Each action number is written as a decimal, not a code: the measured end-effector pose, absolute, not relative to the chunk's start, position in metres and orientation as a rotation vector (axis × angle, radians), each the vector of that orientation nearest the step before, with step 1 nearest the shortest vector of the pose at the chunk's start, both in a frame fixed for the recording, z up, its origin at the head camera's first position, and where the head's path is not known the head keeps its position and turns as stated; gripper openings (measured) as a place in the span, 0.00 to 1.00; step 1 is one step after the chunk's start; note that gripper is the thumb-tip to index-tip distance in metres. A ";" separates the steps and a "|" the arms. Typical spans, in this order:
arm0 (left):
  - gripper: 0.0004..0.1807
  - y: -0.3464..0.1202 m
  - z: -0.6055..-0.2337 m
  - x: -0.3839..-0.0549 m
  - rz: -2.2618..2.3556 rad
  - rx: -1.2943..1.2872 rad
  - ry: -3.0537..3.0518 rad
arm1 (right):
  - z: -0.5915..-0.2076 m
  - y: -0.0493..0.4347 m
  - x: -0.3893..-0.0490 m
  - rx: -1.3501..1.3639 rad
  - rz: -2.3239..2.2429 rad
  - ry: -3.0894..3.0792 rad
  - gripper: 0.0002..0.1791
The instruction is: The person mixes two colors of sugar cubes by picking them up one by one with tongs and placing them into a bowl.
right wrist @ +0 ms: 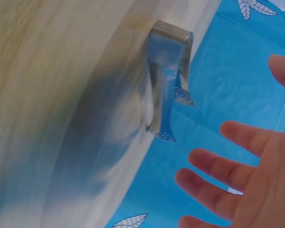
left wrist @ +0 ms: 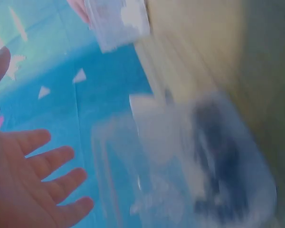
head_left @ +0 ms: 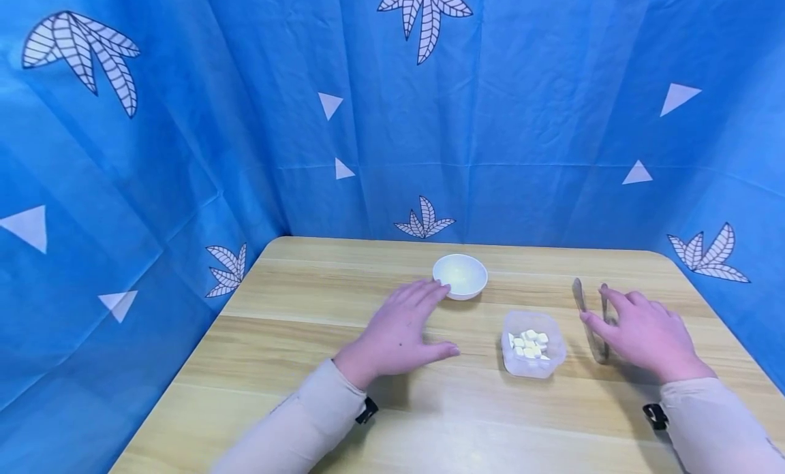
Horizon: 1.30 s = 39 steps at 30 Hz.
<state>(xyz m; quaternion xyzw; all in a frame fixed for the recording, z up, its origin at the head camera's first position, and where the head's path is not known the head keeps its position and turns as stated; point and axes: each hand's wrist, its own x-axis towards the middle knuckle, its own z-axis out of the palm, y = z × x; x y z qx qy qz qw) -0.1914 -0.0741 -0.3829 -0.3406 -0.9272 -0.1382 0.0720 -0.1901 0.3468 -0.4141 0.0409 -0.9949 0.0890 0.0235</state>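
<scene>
My right fingers [right wrist: 209, 192] spread near silver metal tongs [right wrist: 162, 52] | left fingers [left wrist: 54, 160] spread by round white bowl [head_left: 463, 275] | a nudge could tip it

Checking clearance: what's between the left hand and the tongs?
In the head view, the plastic tub of white pieces sits between the left hand and the tongs.

Left hand [head_left: 398, 341] by bowl [head_left: 461, 273] | right hand [head_left: 647, 334] by tongs [head_left: 595, 343] (tub [head_left: 526, 370] between)

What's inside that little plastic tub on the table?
The translucent plastic tub holds a pile of small white cubes. The top ones cover whatever lies beneath them, so what is underneath can't be seen.
</scene>
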 end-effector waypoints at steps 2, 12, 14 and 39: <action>0.56 -0.062 -0.384 -0.190 -0.456 -1.064 -2.795 | -0.415 0.350 -0.192 0.118 0.301 -3.105 0.52; 0.55 -0.013 -0.396 -0.188 -0.682 -1.174 -2.837 | -0.426 0.364 -0.194 0.096 0.480 -3.162 0.52; 0.55 -0.005 -0.400 -0.188 -0.724 -1.189 -2.856 | -0.427 0.365 -0.194 0.098 0.489 -3.164 0.53; 0.66 0.054 -0.446 -0.207 -1.590 -0.948 -2.921 | -0.434 0.367 -0.206 0.118 0.533 -3.277 0.64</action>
